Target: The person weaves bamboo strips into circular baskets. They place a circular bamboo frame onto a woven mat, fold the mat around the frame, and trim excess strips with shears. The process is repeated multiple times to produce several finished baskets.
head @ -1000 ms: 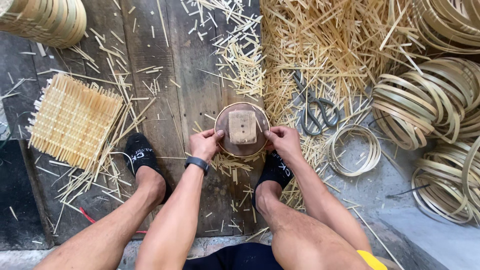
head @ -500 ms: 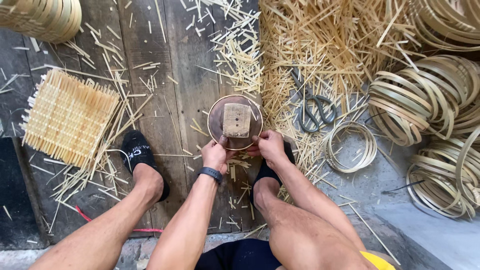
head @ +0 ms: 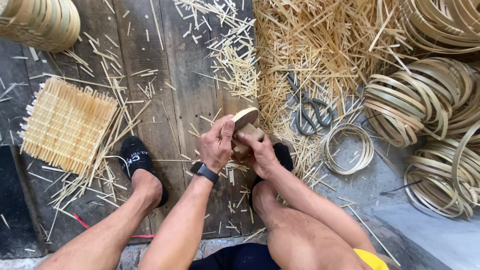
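Your left hand [head: 216, 145] and right hand [head: 260, 152] both grip the round brown wooden disc with its block handle [head: 245, 127]. It looks hard and light; hold the block.

Bamboo-weaving workshop: strip litter [head: 320, 45], coiled hoops [head: 415, 100]

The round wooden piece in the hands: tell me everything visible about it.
The round wooden piece is a pale tan disc with a chunky wooden block fixed to one face. It is lifted off the plank floor and tipped on edge, rim up. The left hand grips it from the left, thumb near the rim; the right hand wraps the block from below. Its other face is hidden.
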